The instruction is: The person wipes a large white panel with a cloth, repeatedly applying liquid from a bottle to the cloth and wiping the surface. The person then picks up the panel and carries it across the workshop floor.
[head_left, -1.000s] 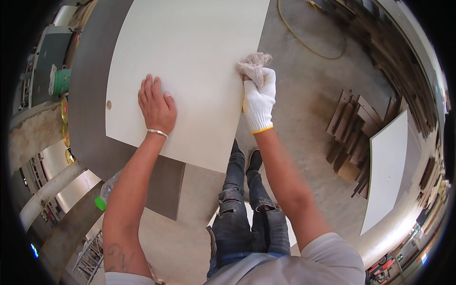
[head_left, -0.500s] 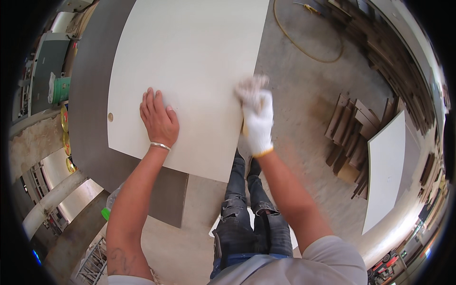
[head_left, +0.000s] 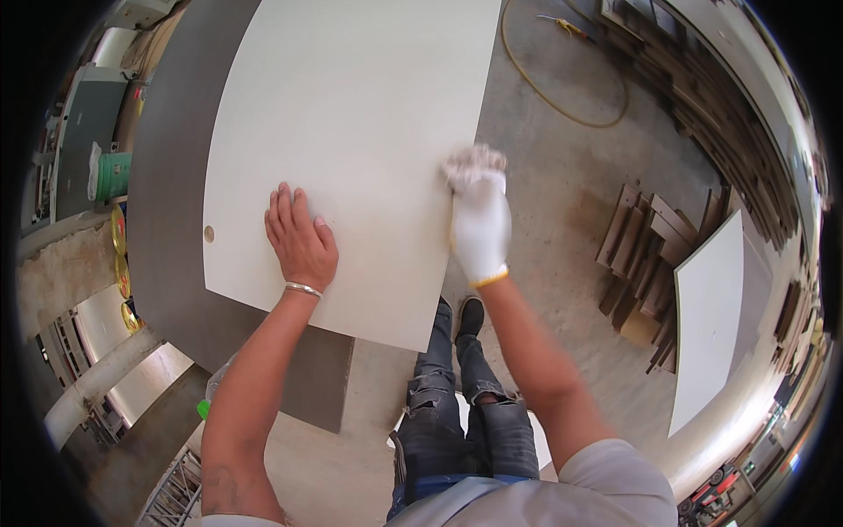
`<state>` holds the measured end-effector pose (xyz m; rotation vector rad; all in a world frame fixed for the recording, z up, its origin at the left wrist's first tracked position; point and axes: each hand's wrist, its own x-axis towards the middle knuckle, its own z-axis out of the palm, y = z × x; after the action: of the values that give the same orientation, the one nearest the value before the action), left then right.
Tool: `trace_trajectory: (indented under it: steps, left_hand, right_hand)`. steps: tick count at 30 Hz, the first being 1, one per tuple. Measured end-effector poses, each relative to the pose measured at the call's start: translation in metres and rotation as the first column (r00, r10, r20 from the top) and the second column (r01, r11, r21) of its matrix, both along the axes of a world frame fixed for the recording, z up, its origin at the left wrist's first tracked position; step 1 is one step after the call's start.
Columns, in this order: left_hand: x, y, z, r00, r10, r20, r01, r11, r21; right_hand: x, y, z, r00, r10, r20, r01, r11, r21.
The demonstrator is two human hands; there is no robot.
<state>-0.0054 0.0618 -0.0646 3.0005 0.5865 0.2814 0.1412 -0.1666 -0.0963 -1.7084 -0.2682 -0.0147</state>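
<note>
Right hand (head_left: 481, 228), gloved, just right of frame centre: closed round a wadded rag (head_left: 474, 167) at the right edge of the white panel (head_left: 351, 114). Left hand (head_left: 304, 253), bare, centre-left: palm down on the panel, gripping nothing. Panel fills upper centre, apparently lying over a dark board (head_left: 171, 176) that shows at left. My read: too little left-hand pressure could let it skid; a rough edge could snag the rag.

Yellow hose (head_left: 601, 126) curling over the concrete floor (head_left: 562, 167) here, brown boards (head_left: 645, 255) heaped at right, white panel (head_left: 707, 325) just beside them, green bucket (head_left: 113, 176) far left!
</note>
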Motion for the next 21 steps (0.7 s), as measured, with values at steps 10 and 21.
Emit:
trace_trajectory:
  steps: [10,21]
  left_hand:
    - [0.001,-0.001,0.003,1.000,-0.007,0.011,0.007,1.000,-0.007]
    - [-0.001,-0.001,0.003,1.000,0.012,-0.003,-0.012,1.000,-0.012]
  right_hand:
    - [0.016,0.001,0.007,0.999,-0.019,0.034,0.020,1.000,-0.002]
    - [0.008,-0.005,-0.003,0.997,0.074,-0.033,-0.076,0.994,-0.079]
